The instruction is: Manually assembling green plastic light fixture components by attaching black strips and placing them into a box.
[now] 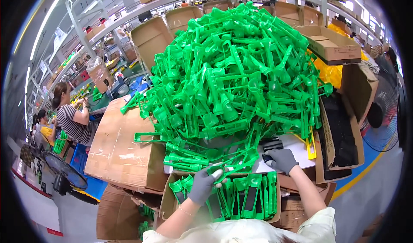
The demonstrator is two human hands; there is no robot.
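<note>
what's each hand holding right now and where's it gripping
The left hand grips a green plastic part at its near end, by the heap's front edge. The right hand rests on a small black piece; a real grip cannot be told.

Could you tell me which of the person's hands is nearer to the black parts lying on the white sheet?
Right. The right hand rests on the black parts; the left hand is farther left, by the carton of green parts.

Green plastic frame (228, 163): a long, slotted moulded part, lying roughly level at the foot of a tall heap of identical green parts (232, 71), above an open carton of upright green parts (241, 195).
</note>
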